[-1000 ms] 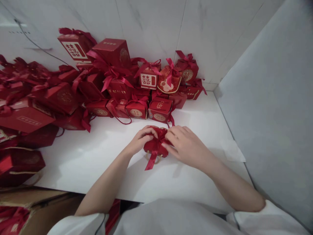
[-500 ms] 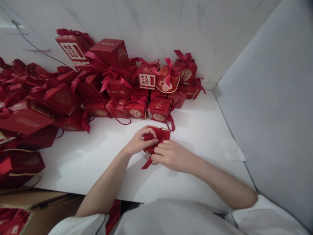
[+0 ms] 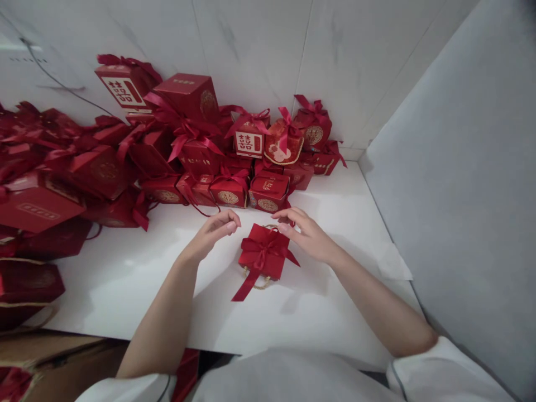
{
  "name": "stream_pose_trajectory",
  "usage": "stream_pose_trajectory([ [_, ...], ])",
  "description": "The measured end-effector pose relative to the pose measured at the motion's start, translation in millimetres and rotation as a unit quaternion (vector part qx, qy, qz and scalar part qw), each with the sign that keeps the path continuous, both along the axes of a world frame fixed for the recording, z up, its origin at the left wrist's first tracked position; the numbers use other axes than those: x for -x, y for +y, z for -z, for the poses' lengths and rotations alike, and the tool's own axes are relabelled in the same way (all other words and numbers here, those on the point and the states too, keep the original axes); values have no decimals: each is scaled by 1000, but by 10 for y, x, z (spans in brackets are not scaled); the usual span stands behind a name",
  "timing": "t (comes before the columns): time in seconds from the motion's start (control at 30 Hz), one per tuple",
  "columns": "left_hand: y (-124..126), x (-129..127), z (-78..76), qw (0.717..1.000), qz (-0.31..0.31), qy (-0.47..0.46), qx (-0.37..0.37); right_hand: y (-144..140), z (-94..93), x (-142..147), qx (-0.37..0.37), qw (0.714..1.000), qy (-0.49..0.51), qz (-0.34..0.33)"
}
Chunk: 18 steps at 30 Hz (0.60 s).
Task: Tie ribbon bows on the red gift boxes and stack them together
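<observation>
Ribboned red gift box [image 3: 263, 258], no legible writing, between two open, empty hands: left hand [image 3: 213, 234], right hand [image 3: 307, 237].

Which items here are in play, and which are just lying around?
In hand: small red gift box with ribbon bow; left hand apart from it; right hand at its far corner.
Lying about: pile of red gift boxes; white paper sheet; cardboard box.

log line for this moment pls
left hand: open, just left of red gift box | right hand: open, fingertips at box's far corner | box: bow tied, on white table
</observation>
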<state>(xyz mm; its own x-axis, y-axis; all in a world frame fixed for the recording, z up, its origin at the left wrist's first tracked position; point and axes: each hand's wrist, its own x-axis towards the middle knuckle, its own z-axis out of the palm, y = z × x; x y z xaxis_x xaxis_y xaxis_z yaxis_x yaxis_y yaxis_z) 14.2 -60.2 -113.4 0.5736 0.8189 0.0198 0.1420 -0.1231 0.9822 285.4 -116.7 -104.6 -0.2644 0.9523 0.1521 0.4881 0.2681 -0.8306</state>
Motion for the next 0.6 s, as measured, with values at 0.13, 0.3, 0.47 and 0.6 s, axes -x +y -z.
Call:
stream_pose_trajectory([
  [0.13,-133,-45,-182,986,49,144,-74,48,89,-14,82,989,69,-99],
  [0.3,-212,-131,-206,982,54,162,-75,38,-13,-49,124,976,86,-156],
  [0.47,-153,-119,-113,996,60,54,44,19,-105,-64,154,962,121,-189],
  [0.6,-133,-142,-50,997,6,12,76,16,-85,-21,136,972,96,-163],
])
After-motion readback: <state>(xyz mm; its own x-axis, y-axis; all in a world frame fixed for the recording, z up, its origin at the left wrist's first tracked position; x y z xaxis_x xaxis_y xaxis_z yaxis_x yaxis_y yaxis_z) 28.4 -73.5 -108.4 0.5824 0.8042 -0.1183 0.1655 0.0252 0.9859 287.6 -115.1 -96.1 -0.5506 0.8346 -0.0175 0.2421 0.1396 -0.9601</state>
